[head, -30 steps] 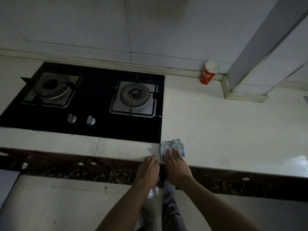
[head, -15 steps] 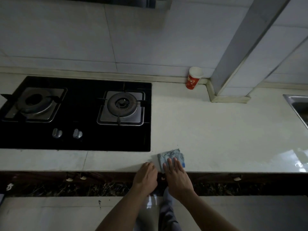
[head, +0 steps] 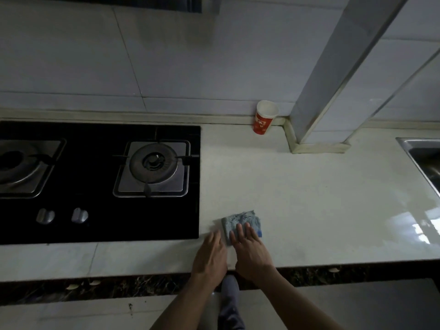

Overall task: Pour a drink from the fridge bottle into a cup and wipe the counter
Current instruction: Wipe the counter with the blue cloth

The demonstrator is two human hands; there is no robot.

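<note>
Pressing the cloth (head: 241, 221) flat under your right hand (head: 252, 253), fingers straight, you are wiping the near counter (head: 309, 198); your left hand (head: 210, 256) is lying flat alongside, likely bracing. The cup (head: 264, 119) is standing far back, out of the way.

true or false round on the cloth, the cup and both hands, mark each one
1. The right hand lies flat on the blue cloth. True.
2. The red cup lies tipped over at the front edge of the counter. False: it stands by the back wall, left of the pillar.
3. The left hand rests on the counter just left of the cloth. True.
4. The cloth lies on the black hob. False: it lies on the counter, right of the hob.
</note>
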